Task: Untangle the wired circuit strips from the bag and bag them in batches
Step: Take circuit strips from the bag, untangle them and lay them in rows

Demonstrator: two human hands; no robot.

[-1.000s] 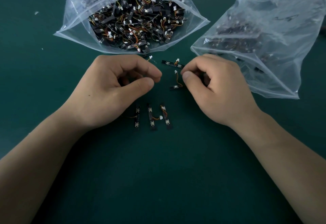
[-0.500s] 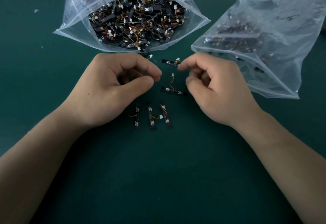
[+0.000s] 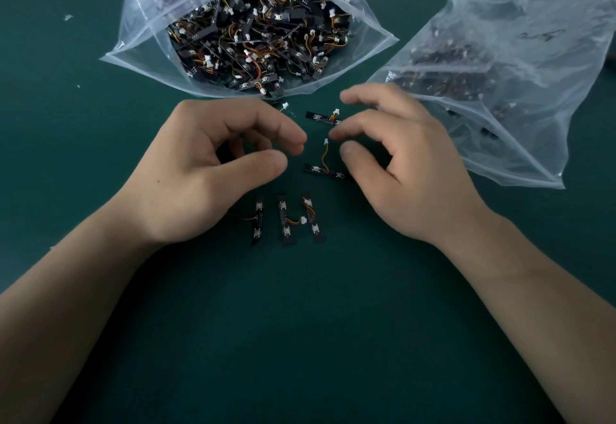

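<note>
Clear plastic open bag [image 3: 150,23], cut off at the top edge, holds a tangled mass of wired circuit strips [image 3: 256,40]; single units inside are hard to make out. The second bag [image 3: 520,66], right of the open bag, is cloudy, so its contents are blurred. Just below the open bag lie two loose strips [image 3: 328,171], and farther below it a row of three strips [image 3: 286,220].

- Left hand [image 3: 186,183], below the open bag: fingers curled, thumb apart, palm hidden. Whether it holds anything cannot be determined.
- Right hand [image 3: 410,170], below-right of the open bag: fingers spread, gripping nothing.

Surface: dark green mat [image 3: 300,340].
</note>
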